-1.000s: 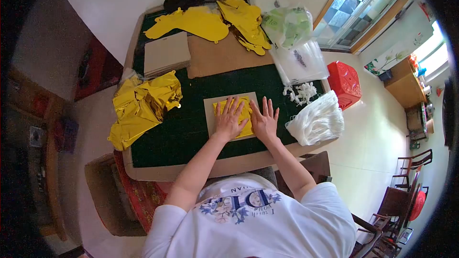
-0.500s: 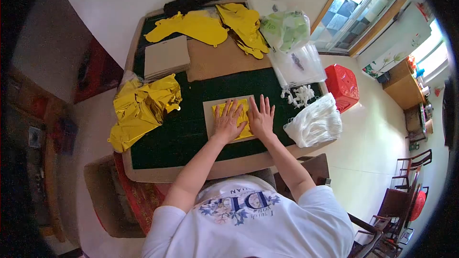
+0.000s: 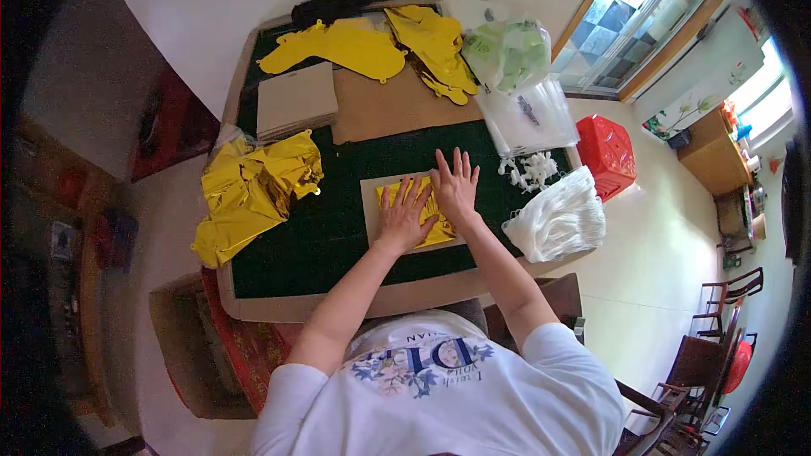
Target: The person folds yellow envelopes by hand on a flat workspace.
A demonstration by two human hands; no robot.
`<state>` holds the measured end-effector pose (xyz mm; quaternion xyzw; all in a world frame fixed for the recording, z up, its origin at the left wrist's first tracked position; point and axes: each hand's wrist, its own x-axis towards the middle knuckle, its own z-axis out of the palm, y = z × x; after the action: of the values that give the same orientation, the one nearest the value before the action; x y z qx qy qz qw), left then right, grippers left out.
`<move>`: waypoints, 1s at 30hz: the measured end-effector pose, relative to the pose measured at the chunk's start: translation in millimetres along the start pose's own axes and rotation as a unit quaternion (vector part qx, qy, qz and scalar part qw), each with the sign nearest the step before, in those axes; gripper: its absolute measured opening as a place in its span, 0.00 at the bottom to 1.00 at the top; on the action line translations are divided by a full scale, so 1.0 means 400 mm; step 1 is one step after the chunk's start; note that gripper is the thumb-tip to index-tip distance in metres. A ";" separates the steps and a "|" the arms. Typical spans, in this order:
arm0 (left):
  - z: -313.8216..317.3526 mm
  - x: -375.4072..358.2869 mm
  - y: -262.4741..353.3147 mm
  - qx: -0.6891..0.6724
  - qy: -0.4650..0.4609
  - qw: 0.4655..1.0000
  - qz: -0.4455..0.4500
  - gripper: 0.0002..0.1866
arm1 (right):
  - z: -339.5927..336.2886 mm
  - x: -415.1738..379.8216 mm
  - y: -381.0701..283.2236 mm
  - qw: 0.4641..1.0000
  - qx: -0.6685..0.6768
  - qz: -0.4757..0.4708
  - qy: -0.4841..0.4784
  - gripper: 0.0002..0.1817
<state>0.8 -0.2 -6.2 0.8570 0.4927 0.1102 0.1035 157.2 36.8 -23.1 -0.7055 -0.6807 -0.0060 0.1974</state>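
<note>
A folded piece of shiny gold foil [image 3: 440,234] lies on a square of grey-brown cardboard [image 3: 369,204] near the front of the table. My left hand [image 3: 404,218] rests flat on the foil with its fingers spread, covering much of it. Over the right edge of the foil and cardboard is my right hand [image 3: 456,190], fingers stretched away from me and apart. It hides that edge. Neither hand is closed around anything.
Loose gold foil sheets [image 3: 253,194] lie at left, with more foil [image 3: 346,49] at the back. A cardboard stack [image 3: 296,101] sits back left. On the right are clear plastic bags [image 3: 532,118], small white pieces [image 3: 534,171], white string [image 3: 557,218] and a red stool [image 3: 606,156].
My right hand has slid away from me along the foil's right side, uncovering more of its lower right part. My left hand stays in almost the same place.
</note>
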 end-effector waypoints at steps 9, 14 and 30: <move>0.002 -0.001 0.004 -0.010 0.013 1.000 -0.005 0.37 | 0.004 0.004 -0.010 0.999 -0.034 -0.007 -0.001 0.28; 0.000 0.003 0.006 -0.002 -0.011 1.000 -0.011 0.36 | 0.001 -0.004 -0.007 0.999 -0.048 0.006 -0.001 0.29; -0.001 0.000 0.002 -0.006 -0.004 1.000 -0.011 0.36 | -0.069 -0.146 0.033 0.997 -0.031 -0.069 0.022 0.33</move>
<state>1.4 -0.8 -5.6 0.8515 0.5005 0.1085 0.1123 172.8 -27.1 -17.4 -0.6626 -0.7224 -0.0564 0.1895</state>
